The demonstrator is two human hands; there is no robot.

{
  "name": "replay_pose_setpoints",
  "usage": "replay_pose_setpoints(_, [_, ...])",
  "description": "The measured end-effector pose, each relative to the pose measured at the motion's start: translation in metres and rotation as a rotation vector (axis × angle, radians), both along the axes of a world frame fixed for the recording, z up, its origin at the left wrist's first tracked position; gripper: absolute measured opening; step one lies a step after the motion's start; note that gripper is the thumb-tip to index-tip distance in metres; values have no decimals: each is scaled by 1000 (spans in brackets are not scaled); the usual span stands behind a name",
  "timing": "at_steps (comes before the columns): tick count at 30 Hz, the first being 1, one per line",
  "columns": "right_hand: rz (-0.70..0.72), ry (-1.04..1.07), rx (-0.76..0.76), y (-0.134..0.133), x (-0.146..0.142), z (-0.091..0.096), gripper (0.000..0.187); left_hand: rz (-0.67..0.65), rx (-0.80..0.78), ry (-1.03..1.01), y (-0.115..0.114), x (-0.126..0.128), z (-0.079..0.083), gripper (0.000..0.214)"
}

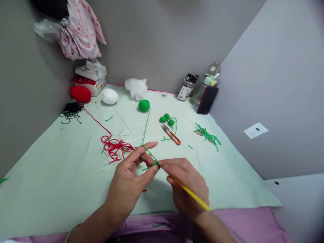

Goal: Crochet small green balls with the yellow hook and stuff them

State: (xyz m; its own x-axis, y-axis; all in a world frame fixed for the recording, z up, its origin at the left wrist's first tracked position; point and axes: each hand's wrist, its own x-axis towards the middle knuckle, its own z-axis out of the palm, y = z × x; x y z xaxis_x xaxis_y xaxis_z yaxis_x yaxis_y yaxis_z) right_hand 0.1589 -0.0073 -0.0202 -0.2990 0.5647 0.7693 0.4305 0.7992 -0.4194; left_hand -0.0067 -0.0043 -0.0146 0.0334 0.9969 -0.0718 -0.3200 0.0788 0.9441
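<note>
My left hand (131,179) is closed in a pinch on a strand of green yarn (145,126), which loops over its index finger and runs back to a green yarn ball (144,105). My right hand (187,185) grips a yellow crochet hook (193,196); its tip meets the small green loop (155,164) pinched between both hands. Both hands hover above a pale green cloth (54,177).
A red yarn tangle (115,147), orange snips (172,133), three small green pompoms (167,119), green yarn scraps (208,135), red (80,94) and white (109,96) yarn balls, black yarn (71,110), stuffing (136,87), a pen cup (186,88), a bottle (206,86) and a phone (207,99) lie around.
</note>
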Motion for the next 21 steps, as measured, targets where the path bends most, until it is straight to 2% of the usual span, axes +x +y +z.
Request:
replay_pose_setpoints(3, [-105,-163,107,-2,-1,0,36,-99,-96,-166,0,0,0,54])
replay_pose_setpoints(5, [-90,-84,70,-1,0,0,37,-200,-212,-326,1,-1,0,54])
replay_pose_setpoints(8, [-11,298,-193,2,0,-1,27,-224,-306,-464,5,-4,0,43])
replay_pose_setpoints(10, [85,539,-395,6,0,-1,24,-178,-266,-441,6,-5,0,40])
replay_pose_setpoints(13, [225,633,-529,11,-4,0,19,-169,-176,-327,4,-2,0,43])
replay_pose_setpoints(15, [225,588,-502,11,-8,1,19,-169,-141,-271,2,0,-1,41])
replay_pose_setpoints(18, [150,512,-431,6,-11,2,24,-117,-128,-237,0,2,-2,41])
replay_pose_setpoints(21, [22,311,-278,0,-10,3,30,-85,-150,-270,0,3,-2,48])
